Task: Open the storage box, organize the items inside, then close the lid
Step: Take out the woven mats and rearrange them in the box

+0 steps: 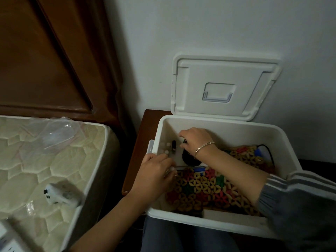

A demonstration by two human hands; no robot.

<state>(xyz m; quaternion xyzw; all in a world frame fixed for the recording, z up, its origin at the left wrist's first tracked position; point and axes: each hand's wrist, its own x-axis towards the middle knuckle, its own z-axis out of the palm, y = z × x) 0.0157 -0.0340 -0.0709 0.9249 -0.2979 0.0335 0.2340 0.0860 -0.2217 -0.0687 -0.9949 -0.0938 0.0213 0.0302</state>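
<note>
Storage box (283, 148): white plastic, set at 4 o'clock in the view on a brown bedside table (143, 142), its near edge above the person's lap. Lid (223, 84): raised at the box's 12 o'clock side and leaned upright against the pale wall, the recessed handle facing the camera. Contents: a colourful beaded mat (205, 188) is spread across the floor of the box from 6 to 3 o'clock; a black cord (269, 151) is looped at the box's 2 o'clock corner; a small dark bottle (174, 147) is stood near the 10 o'clock wall, with a few small white balls (166, 151) just beside it at its 9 o'clock; a black object (189, 159) is lodged between the bottle and the mat. Right hand (196, 140): reached into the box at 11 o'clock, a thin bracelet (204, 146) worn at the wrist and a grey striped sleeve (300, 206) pushed up the forearm; its curled fingers are closed over the top of the black object. Left hand (154, 171): placed over the box's 9 o'clock rim, fingers bent; something pale and blurred is seen at the fingertips, and whether it is grasped cannot be told. Surroundings: a quilted mattress (45, 170) is located at 8 o'clock in the view, on which a clear plastic bag (54, 133) and a white controller (60, 195) are laid well apart; a dark wooden headboard (45, 51) is seen at 10 o'clock.
</note>
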